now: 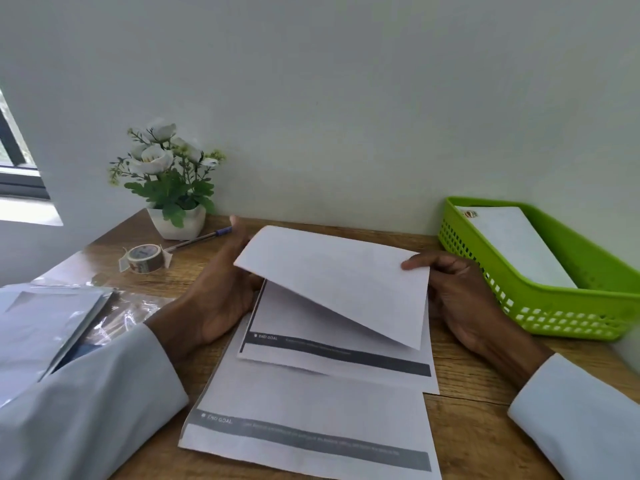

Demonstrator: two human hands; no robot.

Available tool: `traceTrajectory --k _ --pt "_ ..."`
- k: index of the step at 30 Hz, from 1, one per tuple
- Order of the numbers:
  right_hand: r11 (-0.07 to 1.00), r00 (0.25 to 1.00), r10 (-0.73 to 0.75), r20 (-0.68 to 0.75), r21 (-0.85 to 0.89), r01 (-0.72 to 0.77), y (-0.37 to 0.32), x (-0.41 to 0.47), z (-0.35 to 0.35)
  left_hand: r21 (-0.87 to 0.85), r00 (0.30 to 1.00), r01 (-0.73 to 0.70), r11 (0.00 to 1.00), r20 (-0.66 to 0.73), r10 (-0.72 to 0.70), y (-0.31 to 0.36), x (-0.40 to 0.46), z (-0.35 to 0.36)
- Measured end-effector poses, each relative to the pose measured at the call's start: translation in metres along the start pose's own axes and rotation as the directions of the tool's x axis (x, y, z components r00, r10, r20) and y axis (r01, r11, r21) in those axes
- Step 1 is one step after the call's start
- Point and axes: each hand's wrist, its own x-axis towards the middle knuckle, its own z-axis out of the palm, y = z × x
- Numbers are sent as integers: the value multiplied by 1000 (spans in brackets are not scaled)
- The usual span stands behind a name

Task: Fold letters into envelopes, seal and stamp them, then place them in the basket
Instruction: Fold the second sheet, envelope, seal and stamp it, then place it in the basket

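A printed letter (332,285) is held in mid-fold above the desk, its upper part bent toward me over its lower part with the dark band. My left hand (221,289) holds its left edge, thumb up beside the sheet. My right hand (457,292) pinches the top right corner of the folded part. Under it lies another printed letter (311,417) flat on the wooden desk (485,427). A green plastic basket (554,313) at the right holds a white envelope (516,244) with a stamp in its corner.
A stack of envelopes in clear wrap (45,327) lies at the left. A roll of tape (145,258), a pen (201,237) and a potted white flower (169,181) stand at the back left by the wall.
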Motion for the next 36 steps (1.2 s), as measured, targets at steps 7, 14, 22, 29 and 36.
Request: traceTrajectory --k 7,14,22,29,36 --pt "997 1000 -28 3 -78 28 3 3 -3 186 993 87 979 61 -100 1 -2 1" --pt "990 996 88 -8 107 -87 -3 4 -2 279 995 94 956 13 -102 -8 -3 1" --pt "950 969 194 154 215 -224 -10 -6 4 238 998 64 969 -22 -61 -10 0 -2" --pt "947 970 189 156 233 -222 -15 -9 11 285 994 86 955 39 -101 -8 -3 1" --pt "914 971 228 66 329 -237 -21 -4 4 335 988 136 932 25 -153 -6 -5 5"
